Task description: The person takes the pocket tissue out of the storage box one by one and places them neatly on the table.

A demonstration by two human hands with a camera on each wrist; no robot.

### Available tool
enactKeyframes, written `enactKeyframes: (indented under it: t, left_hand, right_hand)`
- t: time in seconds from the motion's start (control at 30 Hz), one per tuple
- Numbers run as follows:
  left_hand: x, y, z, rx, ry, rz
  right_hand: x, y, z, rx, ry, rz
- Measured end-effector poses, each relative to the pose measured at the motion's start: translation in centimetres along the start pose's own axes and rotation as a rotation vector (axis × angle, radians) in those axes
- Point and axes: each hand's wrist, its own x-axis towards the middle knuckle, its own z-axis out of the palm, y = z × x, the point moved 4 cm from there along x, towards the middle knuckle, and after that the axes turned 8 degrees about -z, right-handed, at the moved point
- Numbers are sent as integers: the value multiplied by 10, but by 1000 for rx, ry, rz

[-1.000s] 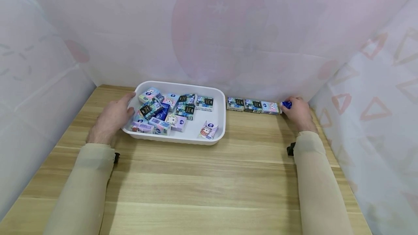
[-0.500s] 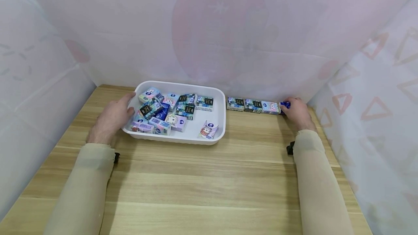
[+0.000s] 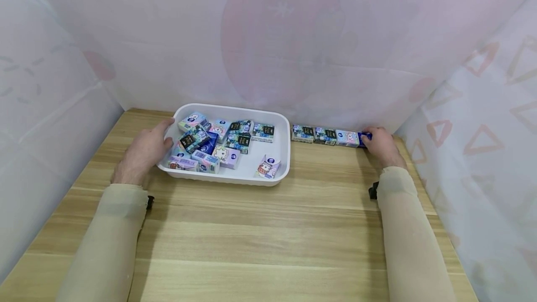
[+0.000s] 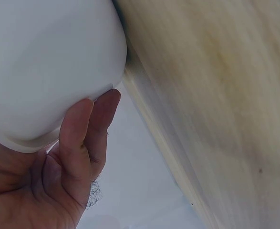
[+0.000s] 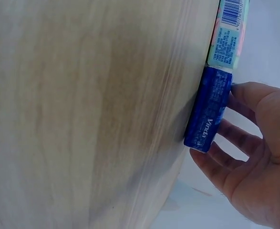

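In the head view, my left hand (image 3: 144, 153) holds the left rim of a white plastic tray (image 3: 226, 180); in the left wrist view its fingers (image 4: 75, 138) lie against the tray's outer wall. Small tissue packs lie jumbled in the tray, among them a lilac one (image 3: 268, 168) apart at the right. My right hand (image 3: 382, 144) grips a blue tissue pack (image 5: 209, 109) between thumb and fingers at the right end of a row. That pack's end meets a pale blue and pink tissue pack (image 3: 347, 138).
Two dark floral tissue packs, one of them (image 3: 303, 133) next to the tray, continue the row along the back wall (image 3: 356, 92). Patterned white sheets enclose the wooden table (image 3: 260, 241) at the left, back and right.
My right hand has shifted the blue tissue pack slightly left and turned it into line, against the pale pack. The left hand and tray have stayed still.
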Motion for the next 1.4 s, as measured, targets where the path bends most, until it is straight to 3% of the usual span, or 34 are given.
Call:
enactKeyframes:
  t: [0.2,0.4,0.57,0.97,1.4]
  left_hand:
    - [-1,0,0,0,4,-1]
    - [-1,0,0,2,-2,-9]
    - [-1,1,-1,-1,-10,-7]
    - [0,0,-1,-8,-6,10]
    - [3,-1,0,-4,3,17]
  right_hand:
    - [-2,-5,-3,-1,15,-21]
    - [-3,-27,-11,-15,68,-44]
    - [-1,-59,-16,2,101,-70]
    - [-8,-142,-9,-61,155,-230]
    - [-25,-220,7,-147,137,-451]
